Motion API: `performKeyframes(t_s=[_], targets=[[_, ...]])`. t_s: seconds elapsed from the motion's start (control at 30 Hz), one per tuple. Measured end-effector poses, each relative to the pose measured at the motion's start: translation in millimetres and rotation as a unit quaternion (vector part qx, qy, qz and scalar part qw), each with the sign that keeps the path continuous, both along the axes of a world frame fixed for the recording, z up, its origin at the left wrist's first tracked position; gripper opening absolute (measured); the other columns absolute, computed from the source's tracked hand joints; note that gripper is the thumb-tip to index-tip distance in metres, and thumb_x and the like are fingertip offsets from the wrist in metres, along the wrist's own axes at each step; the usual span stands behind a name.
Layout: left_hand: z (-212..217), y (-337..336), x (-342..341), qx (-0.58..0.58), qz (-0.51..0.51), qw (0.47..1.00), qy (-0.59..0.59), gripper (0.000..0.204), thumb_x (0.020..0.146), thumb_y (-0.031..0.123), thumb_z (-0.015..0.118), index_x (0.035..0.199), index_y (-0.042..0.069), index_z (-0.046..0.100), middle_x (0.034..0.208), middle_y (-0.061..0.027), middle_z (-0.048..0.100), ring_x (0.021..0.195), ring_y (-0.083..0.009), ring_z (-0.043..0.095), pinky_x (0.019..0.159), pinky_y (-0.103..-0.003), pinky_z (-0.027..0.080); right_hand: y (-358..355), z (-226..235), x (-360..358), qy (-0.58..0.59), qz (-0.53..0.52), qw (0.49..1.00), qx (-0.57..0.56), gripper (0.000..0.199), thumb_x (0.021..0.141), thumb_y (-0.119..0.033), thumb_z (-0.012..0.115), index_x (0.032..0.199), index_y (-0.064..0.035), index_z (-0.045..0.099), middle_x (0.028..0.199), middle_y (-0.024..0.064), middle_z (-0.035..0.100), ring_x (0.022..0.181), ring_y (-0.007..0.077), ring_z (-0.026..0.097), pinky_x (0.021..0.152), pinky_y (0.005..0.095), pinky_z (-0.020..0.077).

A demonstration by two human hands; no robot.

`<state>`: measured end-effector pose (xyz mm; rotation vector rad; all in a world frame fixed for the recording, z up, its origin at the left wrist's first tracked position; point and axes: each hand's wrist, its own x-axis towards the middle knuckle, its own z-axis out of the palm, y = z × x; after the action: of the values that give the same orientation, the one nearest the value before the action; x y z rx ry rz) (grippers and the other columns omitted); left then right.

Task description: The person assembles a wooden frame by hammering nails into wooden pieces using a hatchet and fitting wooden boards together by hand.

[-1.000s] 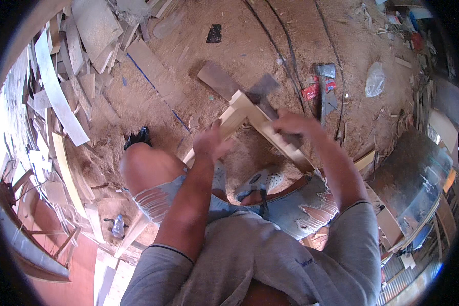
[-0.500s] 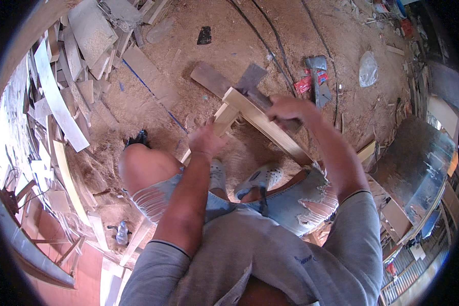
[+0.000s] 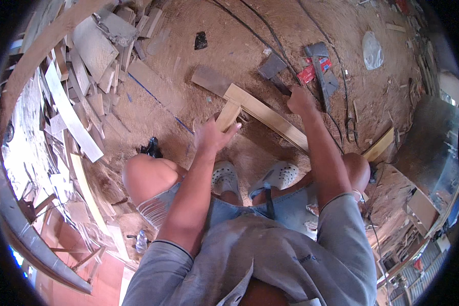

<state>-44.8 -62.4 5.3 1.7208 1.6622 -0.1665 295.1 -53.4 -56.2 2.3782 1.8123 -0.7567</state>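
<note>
My left hand is closed round the short arm of an L-shaped pale wooden frame, just below its corner joint, with the thumb stretched out to the side. The frame's corner lies over the end of a brown board on the ground. The frame's long arm slants down to the right, toward my right knee. To the right of the joint, my right hand grips the handle of a hatchet with a dark, broad, squarish head. That head is above and apart from the frame.
A second dark long-handled tool lies near red packets at the upper right. Black cables cross the sawdust-covered ground. Piled wood offcuts stand at left, a clear plastic bag at right, and a large dark panel beyond.
My right hand has moved the hatchet up and to the right, off the frame's corner. My left hand stays on the short arm, now showing its thumb spread.
</note>
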Motion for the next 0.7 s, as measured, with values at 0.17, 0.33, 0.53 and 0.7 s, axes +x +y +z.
performKeyframes(t_s=[0.17,0.33,0.53,0.7], targets=[[-0.1,34.9,23.7,-0.077,0.125,0.981,-0.124,0.074,0.091,0.073,0.066,0.118,0.005,0.079,0.110,-0.0260,0.078,0.109,-0.0421,0.075,0.095,-0.049,0.057,-33.7,22.7,-61.5,0.122,-0.127,0.984,-0.001,0.073,0.099,-0.070,0.055,0.113,-0.0015,0.077,0.095,0.0289,0.076,0.099,0.0470,0.074,0.091,0.0541,0.0588],[-18.3,45.6,30.4,-0.070,0.126,0.983,-0.114,0.079,0.093,0.077,0.061,0.113,0.003,0.081,0.111,-0.0279,0.077,0.114,-0.0399,0.074,0.098,-0.048,0.055,-39.1,56.1,-79.3,0.113,0.028,0.993,-0.024,0.085,0.081,-0.077,0.073,0.135,-0.0122,0.071,0.103,0.0267,0.077,0.101,0.0468,0.073,0.091,0.0542,0.0567],[-47.4,45.6,24.0,-0.067,0.114,0.978,-0.163,0.078,0.095,0.074,0.064,0.121,0.002,0.078,0.113,-0.0197,0.079,0.108,-0.0317,0.074,0.096,-0.044,0.056,-39.1,58.6,-64.8,0.190,0.043,0.981,-0.009,0.077,0.072,-0.046,0.083,0.139,-0.0110,0.067,0.107,0.0246,0.076,0.102,0.0450,0.072,0.092,0.0540,0.0565],[-63.8,62.2,14.1,-0.255,0.231,0.879,-0.331,0.081,0.090,0.056,0.081,0.145,0.002,0.058,0.144,-0.0137,0.063,0.132,-0.0261,0.057,0.115,-0.040,0.043,-42.6,44.3,-61.7,0.180,0.078,0.981,0.015,0.076,0.070,-0.044,0.085,0.137,-0.0121,0.068,0.105,0.0224,0.077,0.100,0.0440,0.073,0.090,0.0535,0.0575]])
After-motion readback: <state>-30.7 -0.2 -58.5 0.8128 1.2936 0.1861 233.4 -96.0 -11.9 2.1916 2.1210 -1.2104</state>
